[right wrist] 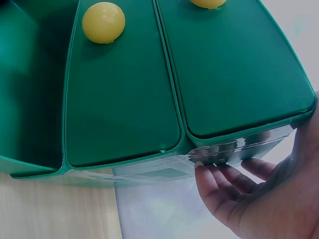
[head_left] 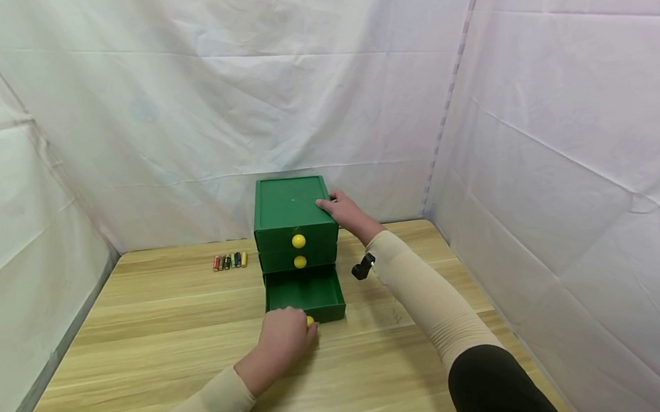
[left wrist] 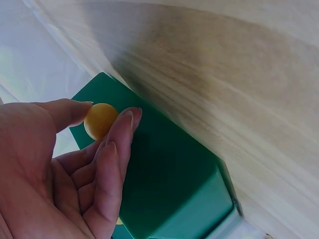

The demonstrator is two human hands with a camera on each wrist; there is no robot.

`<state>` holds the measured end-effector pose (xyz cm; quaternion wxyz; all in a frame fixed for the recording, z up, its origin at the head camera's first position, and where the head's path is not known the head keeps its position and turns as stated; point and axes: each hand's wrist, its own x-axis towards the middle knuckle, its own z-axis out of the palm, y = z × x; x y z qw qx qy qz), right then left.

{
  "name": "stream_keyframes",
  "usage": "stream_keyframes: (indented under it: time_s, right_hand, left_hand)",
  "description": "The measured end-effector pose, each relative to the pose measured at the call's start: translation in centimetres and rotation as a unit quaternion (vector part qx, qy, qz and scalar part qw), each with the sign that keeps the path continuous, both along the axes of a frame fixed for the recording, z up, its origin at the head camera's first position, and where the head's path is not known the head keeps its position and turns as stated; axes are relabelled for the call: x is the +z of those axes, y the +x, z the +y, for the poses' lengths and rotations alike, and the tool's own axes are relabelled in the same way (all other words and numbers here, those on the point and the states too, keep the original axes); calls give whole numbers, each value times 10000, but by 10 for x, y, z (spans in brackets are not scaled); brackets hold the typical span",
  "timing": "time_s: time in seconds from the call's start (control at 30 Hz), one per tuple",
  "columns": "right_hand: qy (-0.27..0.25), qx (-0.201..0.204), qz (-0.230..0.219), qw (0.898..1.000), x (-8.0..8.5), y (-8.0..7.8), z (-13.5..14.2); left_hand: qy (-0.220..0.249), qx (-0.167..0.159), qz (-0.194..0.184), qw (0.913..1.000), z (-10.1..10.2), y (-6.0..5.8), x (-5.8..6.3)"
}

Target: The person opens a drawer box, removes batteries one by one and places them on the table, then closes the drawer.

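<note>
A green drawer cabinet [head_left: 291, 201] with yellow ball knobs stands on the table. Its bottom drawer [head_left: 331, 314] is pulled out and shows a bare green inside; the two drawers above are closed. My left hand [head_left: 284, 336] is at that drawer's front, pinching its yellow knob [left wrist: 99, 121] between thumb and fingers. At the cabinet's upper right edge, my right hand [head_left: 352, 214] grips with the thumb on top and the other fingers against the side. In the right wrist view those bent fingers [right wrist: 237, 181] touch the taped side wall; the thumb is out of sight there.
Several small batteries [head_left: 230, 261] lie in a row left of the cabinet. The wooden table [head_left: 164, 336] is bounded by white sheeting [head_left: 193, 113] at the back and both sides. A small black device [head_left: 363, 267] sits at my right wrist.
</note>
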<state>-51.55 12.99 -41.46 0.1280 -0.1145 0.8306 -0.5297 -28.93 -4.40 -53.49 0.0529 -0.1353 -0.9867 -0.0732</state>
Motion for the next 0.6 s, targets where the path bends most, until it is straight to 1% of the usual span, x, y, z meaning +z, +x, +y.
stream_keyframes:
  time_s: [0.13, 0.37, 0.6]
  right_hand:
    - [-5, 1, 7, 10000, -1, 0, 0]
    - [-1, 18, -43, 10000, -1, -1, 0]
    - [-18, 12, -20, 10000, -2, -1, -1]
  left_hand:
    - [104, 24, -12, 9999, -2, -3, -1]
    - [139, 36, -64, 9999, -3, -6, -3]
    - [95, 173, -172, 9997, -3, -10, -1]
